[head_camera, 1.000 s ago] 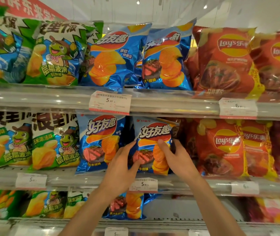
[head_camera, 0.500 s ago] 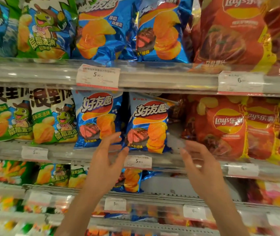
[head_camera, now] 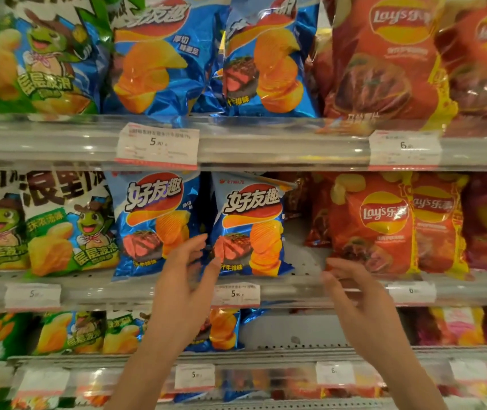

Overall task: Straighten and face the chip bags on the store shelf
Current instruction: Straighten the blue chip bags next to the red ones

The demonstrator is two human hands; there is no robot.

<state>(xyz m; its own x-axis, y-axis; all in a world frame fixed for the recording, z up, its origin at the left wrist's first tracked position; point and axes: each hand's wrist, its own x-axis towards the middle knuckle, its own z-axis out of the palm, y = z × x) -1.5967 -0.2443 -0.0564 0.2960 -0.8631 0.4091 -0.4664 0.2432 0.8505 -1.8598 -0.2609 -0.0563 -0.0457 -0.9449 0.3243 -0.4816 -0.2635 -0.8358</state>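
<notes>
Two blue chip bags stand upright on the middle shelf, the left one and the right one, both face forward. My left hand hovers in front of the gap between them, fingers loosely spread, holding nothing. My right hand is raised before the shelf edge, relaxed and empty, just left of a red Lay's bag. A bare strip of shelf lies between the right blue bag and the red bags.
Green turtle-print bags fill the middle shelf's left side. The upper shelf holds green, blue and red bags. Price tags hang on the clear shelf rails. Lower shelves hold more bags.
Both hands let go of the right blue bag and drew back from it. The right hand moved rightward toward the red bags. The view has tilted downward.
</notes>
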